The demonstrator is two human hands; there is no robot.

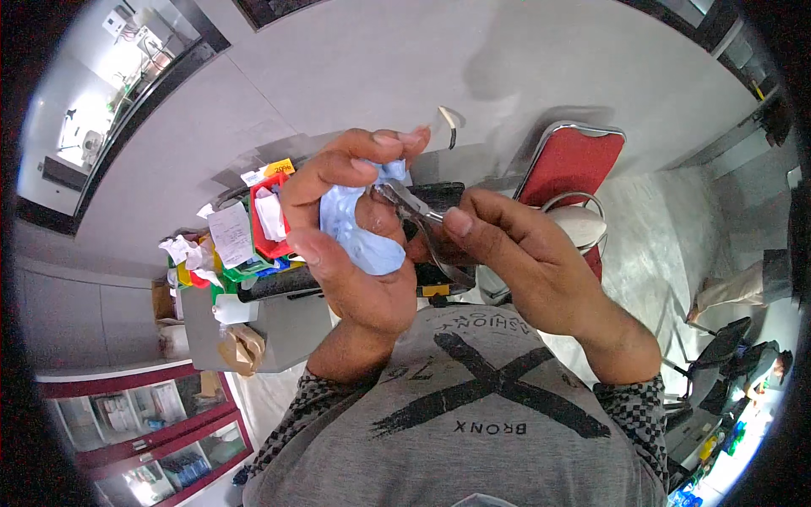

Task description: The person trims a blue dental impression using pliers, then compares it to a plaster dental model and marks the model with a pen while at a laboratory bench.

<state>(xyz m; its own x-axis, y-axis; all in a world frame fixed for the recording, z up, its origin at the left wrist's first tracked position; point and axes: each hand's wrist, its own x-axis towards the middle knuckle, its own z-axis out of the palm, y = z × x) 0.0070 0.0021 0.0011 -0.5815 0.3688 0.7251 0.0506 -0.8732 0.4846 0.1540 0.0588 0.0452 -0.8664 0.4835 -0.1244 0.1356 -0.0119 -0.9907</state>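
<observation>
My left hand [351, 279] curls around a light-blue, horseshoe-shaped dental cast [340, 221], thumb on the near side and fingers over the far side. In my right hand [541, 270] are metal pliers [416, 205], gripped between thumb and fingers. The pliers' jaws reach the inner side of the cast near its upper end. Whether they pinch anything small there is too blurred to tell. One plier handle curves down below the right thumb.
Beyond my left hand, a red bin [269, 221] holding papers sits among other coloured bins on a grey desk [291, 334]. A red-backed chair [574, 160] stands at the right. A maroon-framed cabinet [152, 431] is at lower left. Another person [764, 372] is at far right.
</observation>
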